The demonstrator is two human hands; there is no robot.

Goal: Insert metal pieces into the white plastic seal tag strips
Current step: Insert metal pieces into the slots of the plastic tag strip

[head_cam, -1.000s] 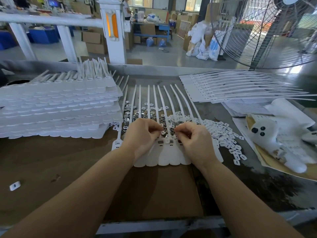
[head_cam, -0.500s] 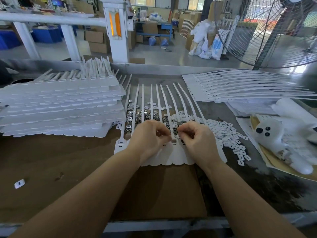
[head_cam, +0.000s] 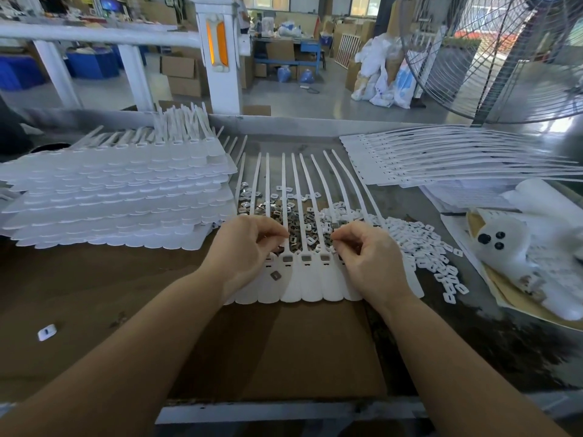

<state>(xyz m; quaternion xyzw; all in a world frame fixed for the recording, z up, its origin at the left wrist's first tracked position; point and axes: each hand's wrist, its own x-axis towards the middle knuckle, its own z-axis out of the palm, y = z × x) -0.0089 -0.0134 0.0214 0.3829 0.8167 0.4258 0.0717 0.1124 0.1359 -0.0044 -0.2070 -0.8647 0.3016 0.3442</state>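
Your two bare forearms reach forward from the near edge of the table (head_cam: 94, 298), over a brown cardboard sheet (head_cam: 284, 348), and meet above the joined sheet of seal tag strips (head_cam: 310, 283). Your left hand (head_cam: 244, 250) hovers over the left end of the sheet, its fingers (head_cam: 277, 231) curled with the tips drawn together as if pinching something small (whether a piece sits between them cannot be made out). Your right hand (head_cam: 367, 260) mirrors it over the right end, fingers likewise curled to a pinch, contents hidden. Between your hands, several tag heads already show a metal piece seated in their square sockets, and one loose metal piece (head_cam: 275, 275) lies on a tag body. This looks like the middle of filling the row; the next move likely calls for lowering a pinched piece squarely into an open socket and pressing it flat. Just beyond your fingertips lies the pile of metal pieces (head_cam: 284, 216), with white caps (head_cam: 419, 244) to its right. Farther left is a stack of tag sheets (head_cam: 110, 197).
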